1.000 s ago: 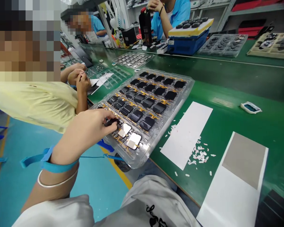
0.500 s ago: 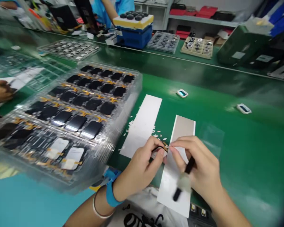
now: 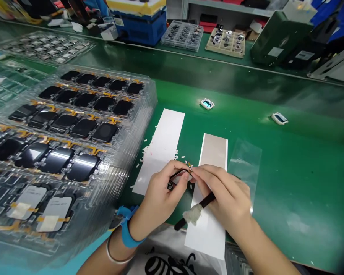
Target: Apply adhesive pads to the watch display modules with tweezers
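My left hand (image 3: 163, 191) is closed on a small display screen (image 3: 178, 176) with a black edge, held tilted above the bench. At the screen's right corner, the thumb and forefinger of my right hand (image 3: 231, 191) are pinched together, touching a small orange-brown strip. What lies between those fingertips is too small to make out. The same hand grips a thin black stick-like tool (image 3: 208, 199), wrapped near its lower end with a whitish wad (image 3: 192, 214). Beneath my right hand lies a white backing strip (image 3: 205, 236) with a greyish far end. Another white strip (image 3: 169, 131) is left of it.
A stack of clear trays (image 3: 143, 110) with black screens fills the left. Tiny white scraps (image 3: 146, 149) litter the bench. A clear film (image 3: 245, 160) lies to the right; two small white-framed pieces (image 3: 207, 103) sit farther back. A blue box (image 3: 141, 28) stands on the rear ledge.
The view has shifted, so the bench items appear farther left and higher. The tool's lower end has swung left in my right hand. Both hands still meet at the screen's corner.
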The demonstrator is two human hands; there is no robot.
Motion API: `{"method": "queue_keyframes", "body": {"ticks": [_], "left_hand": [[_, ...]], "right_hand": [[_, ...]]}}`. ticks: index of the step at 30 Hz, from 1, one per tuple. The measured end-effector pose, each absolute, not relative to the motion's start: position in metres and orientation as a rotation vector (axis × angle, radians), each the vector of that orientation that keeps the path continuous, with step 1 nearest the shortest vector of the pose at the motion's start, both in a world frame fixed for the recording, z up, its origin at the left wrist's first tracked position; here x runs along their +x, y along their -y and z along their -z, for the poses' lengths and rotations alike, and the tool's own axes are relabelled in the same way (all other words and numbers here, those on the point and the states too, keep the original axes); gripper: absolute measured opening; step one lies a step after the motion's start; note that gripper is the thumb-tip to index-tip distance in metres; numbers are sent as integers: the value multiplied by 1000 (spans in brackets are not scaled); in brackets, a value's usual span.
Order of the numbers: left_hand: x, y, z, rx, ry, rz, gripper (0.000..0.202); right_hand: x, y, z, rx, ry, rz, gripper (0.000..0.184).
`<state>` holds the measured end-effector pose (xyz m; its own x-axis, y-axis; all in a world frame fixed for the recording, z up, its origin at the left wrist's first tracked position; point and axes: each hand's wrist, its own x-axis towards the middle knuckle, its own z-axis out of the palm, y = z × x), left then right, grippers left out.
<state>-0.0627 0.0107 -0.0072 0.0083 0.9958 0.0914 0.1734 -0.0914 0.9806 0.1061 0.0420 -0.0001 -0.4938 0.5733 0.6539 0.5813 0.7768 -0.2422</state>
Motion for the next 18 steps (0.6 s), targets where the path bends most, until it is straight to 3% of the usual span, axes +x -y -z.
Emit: {"method": "queue_keyframes", "body": {"ticks": [18], "left_hand": [[-65,-7,11,1320,-1310,-1234,11]], "right_hand": [[98,-61,-14,-1087,2045,-566,9]]}}
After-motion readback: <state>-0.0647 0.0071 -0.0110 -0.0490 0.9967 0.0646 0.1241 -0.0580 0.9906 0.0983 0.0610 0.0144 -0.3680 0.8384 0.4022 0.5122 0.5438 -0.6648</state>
